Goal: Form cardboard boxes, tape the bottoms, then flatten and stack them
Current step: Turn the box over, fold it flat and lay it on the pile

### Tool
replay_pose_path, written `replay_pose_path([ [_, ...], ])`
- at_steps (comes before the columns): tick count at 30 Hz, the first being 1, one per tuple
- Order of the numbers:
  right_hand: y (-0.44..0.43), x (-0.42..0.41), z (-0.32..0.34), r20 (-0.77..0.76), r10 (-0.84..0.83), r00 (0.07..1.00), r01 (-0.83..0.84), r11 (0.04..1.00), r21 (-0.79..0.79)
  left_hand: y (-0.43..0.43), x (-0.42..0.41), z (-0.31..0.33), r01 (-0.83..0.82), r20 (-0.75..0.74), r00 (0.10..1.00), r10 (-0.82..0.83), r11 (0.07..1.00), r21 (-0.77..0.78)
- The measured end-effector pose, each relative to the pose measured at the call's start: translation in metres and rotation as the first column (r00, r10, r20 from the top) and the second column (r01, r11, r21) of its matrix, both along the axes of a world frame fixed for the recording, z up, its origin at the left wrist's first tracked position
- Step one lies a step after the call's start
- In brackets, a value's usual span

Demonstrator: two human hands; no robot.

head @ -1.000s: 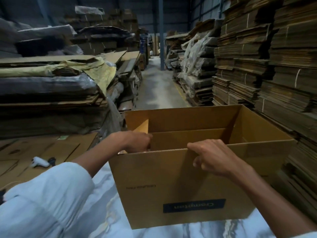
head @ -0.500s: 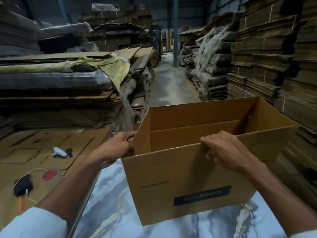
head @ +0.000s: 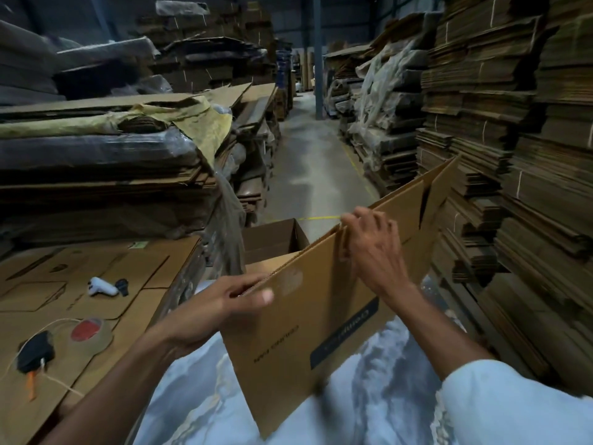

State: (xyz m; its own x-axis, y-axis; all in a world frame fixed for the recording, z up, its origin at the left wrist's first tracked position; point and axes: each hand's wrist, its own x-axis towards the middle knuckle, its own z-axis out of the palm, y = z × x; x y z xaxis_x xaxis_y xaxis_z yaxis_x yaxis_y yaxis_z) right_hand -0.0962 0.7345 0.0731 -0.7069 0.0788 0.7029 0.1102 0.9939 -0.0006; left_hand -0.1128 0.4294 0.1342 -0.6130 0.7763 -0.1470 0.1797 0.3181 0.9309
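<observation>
Head cam: box point(head: 321, 332) nearly flat, axis near-left to far-right; L hand point(head: 211, 309) grips near corner, R hand point(head: 372, 252) pinches top edge.

The left hand point(head: 221, 303) is pinching the cardboard box point(head: 305, 332) at its nine o'clock corner, thumb lying on the near face. The right hand point(head: 372, 248) is gripping the top edge toward one o'clock. The box is tilting, nearly collapsed flat, over the marbled surface point(head: 199, 396). A tape roll point(head: 88, 332) is lying at nine o'clock on cardboard sheets point(head: 144, 277).

Box point(head: 305, 342) over table point(head: 192, 396), tape roll point(head: 88, 334) on cardboard stack point(head: 144, 277) to its left, open carton point(head: 272, 239) behind it.
</observation>
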Motion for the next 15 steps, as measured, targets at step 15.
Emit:
replay_pose_path([
  [15, -0.057, 0.009, -0.070, 0.303, 0.156, 0.940, 0.205, 0.451, -0.869, -0.015, 0.002, -0.102, -0.367, -0.425, 0.834, 0.351, 0.929, 0.046],
])
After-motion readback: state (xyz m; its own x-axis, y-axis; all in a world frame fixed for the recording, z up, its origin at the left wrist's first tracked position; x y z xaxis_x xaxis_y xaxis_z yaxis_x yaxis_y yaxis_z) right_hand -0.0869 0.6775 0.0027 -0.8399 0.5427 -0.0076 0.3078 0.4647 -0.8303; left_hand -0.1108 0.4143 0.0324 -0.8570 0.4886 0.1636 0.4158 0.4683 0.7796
